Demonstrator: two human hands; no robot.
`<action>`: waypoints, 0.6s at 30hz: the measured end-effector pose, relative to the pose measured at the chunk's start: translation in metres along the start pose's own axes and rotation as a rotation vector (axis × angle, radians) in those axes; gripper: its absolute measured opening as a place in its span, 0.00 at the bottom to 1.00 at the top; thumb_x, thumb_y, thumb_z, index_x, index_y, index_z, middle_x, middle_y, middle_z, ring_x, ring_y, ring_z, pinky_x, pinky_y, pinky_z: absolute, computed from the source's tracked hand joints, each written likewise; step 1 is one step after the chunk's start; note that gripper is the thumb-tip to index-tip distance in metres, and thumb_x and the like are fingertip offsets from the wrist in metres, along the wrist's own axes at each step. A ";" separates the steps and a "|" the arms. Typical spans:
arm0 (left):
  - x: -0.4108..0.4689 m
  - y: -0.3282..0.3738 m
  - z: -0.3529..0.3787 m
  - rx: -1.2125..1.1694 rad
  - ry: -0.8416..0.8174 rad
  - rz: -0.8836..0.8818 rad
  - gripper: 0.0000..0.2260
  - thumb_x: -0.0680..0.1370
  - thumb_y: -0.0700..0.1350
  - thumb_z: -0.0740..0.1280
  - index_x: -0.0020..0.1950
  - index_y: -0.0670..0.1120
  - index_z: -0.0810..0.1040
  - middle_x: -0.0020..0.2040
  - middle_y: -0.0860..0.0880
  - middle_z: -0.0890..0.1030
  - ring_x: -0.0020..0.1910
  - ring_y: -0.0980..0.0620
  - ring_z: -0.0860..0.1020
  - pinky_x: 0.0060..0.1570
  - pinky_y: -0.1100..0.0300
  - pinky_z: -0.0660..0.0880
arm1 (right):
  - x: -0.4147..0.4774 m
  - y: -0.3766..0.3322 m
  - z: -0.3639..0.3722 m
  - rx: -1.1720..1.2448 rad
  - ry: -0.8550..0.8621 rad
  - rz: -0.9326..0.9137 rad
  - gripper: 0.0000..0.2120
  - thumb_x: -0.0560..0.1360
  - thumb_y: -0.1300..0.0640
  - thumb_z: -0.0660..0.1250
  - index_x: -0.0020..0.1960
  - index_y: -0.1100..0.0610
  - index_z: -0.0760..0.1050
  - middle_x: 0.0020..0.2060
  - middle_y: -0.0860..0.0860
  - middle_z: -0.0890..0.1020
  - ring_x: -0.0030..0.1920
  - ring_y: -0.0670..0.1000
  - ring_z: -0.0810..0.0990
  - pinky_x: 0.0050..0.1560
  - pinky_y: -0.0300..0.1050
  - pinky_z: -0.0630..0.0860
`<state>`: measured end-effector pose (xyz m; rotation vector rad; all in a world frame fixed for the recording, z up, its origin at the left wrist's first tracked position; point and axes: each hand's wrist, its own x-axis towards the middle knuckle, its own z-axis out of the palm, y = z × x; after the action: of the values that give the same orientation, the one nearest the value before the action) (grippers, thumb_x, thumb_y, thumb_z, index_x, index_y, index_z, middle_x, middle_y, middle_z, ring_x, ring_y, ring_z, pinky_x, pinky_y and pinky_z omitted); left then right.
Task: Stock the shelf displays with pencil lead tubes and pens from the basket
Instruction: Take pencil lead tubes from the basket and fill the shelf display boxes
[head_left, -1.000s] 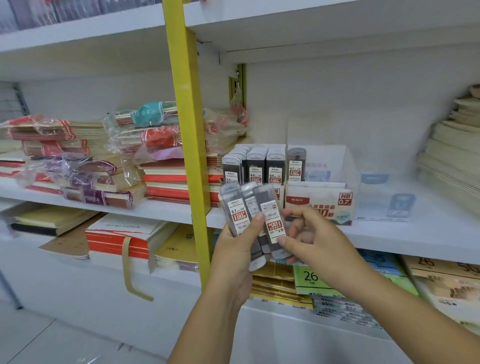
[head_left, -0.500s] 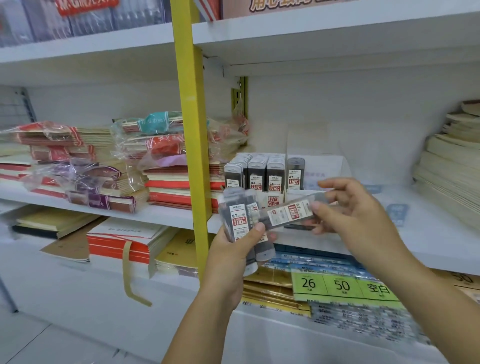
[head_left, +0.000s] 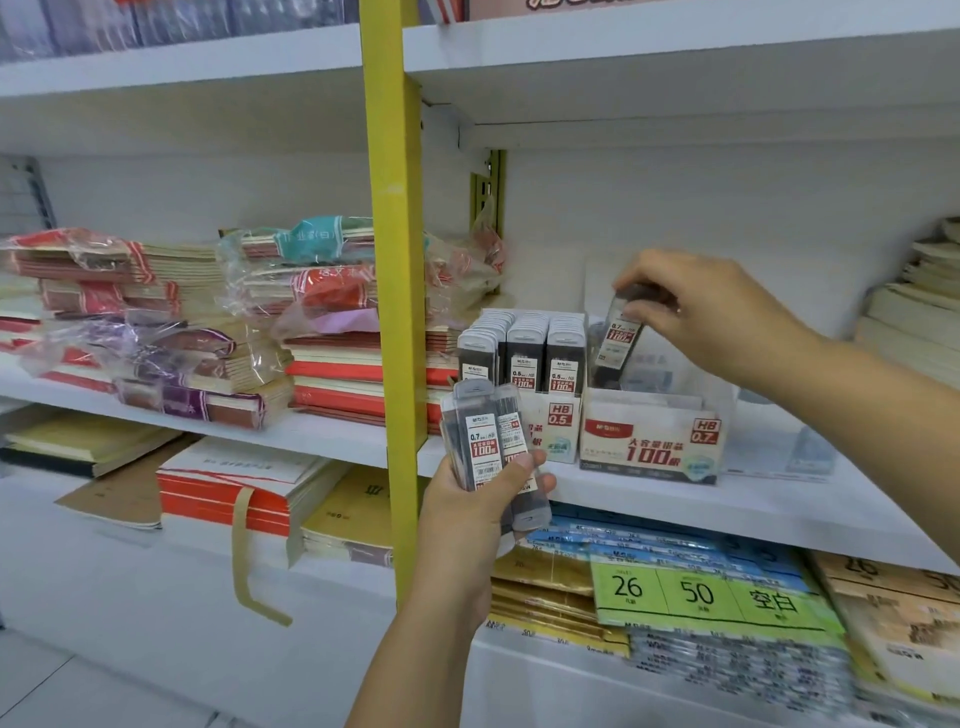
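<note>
Grey plastic under a red label: the right hand (head_left: 711, 317) pinches one lead tube (head_left: 621, 338) by its top, tilted, with its lower end dipping into the left end of the HB 0.7 box (head_left: 652, 441); the left hand (head_left: 483, 499) grips a small bundle of tubes (head_left: 480, 436) on the near side of the shelf (head_left: 779, 501); the basket is out of sight. To seat the tube well, I'd stand it upright, label facing near, and slide it down against the box's left wall; keep 0.7 with 0.7, since the full HB 0.5 box (head_left: 558, 423) stands just beside on the left; beyond the yellow upright (head_left: 395, 260) lie wrapped notebook stacks (head_left: 332, 364).
</note>
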<state>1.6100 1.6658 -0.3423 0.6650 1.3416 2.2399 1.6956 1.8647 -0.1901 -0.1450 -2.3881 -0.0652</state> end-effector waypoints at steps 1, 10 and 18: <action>0.000 0.000 0.000 0.004 -0.004 -0.001 0.23 0.62 0.52 0.76 0.55 0.52 0.81 0.48 0.49 0.88 0.45 0.49 0.87 0.35 0.61 0.82 | 0.003 0.001 0.003 0.019 -0.023 0.013 0.08 0.76 0.55 0.68 0.55 0.49 0.76 0.47 0.42 0.77 0.45 0.44 0.75 0.44 0.32 0.67; -0.003 0.003 -0.001 0.052 -0.041 -0.019 0.24 0.61 0.54 0.76 0.56 0.52 0.82 0.49 0.49 0.88 0.47 0.49 0.87 0.41 0.58 0.82 | -0.011 -0.002 0.032 0.085 -0.155 0.283 0.19 0.81 0.55 0.60 0.72 0.48 0.69 0.54 0.48 0.70 0.49 0.45 0.71 0.50 0.37 0.66; -0.014 0.002 0.006 0.105 -0.033 -0.076 0.22 0.66 0.53 0.76 0.59 0.50 0.82 0.51 0.48 0.87 0.47 0.48 0.86 0.41 0.55 0.81 | -0.109 -0.080 0.038 0.667 -0.071 0.369 0.07 0.75 0.47 0.66 0.52 0.37 0.72 0.40 0.38 0.79 0.40 0.39 0.80 0.38 0.33 0.77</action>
<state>1.6244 1.6601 -0.3407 0.6726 1.4512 2.1014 1.7396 1.7790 -0.2926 -0.2651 -2.2823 0.9057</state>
